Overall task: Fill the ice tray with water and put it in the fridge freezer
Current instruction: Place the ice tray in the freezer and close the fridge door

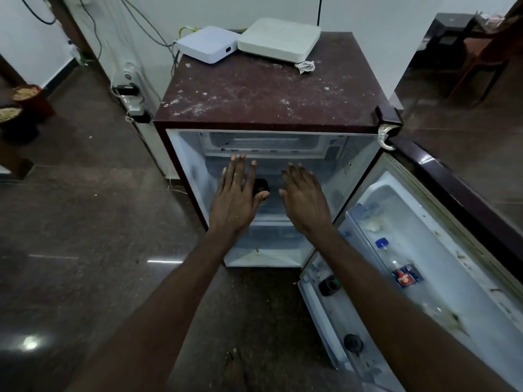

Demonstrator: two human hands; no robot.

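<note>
Nothing is grasped: left hand (pixel 236 193) and right hand (pixel 304 198) are held out, unclenched, before the open fridge (pixel 263 91), frame centre.

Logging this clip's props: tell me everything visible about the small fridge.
The fridge is a small maroon single-door unit against a white wall. Its dusty top carries two white boxes and crumpled paper. The door stands open to the right, bottles in its white shelves. The white interior has a freezer compartment at top. The left hand and right hand reach in, open.
</note>
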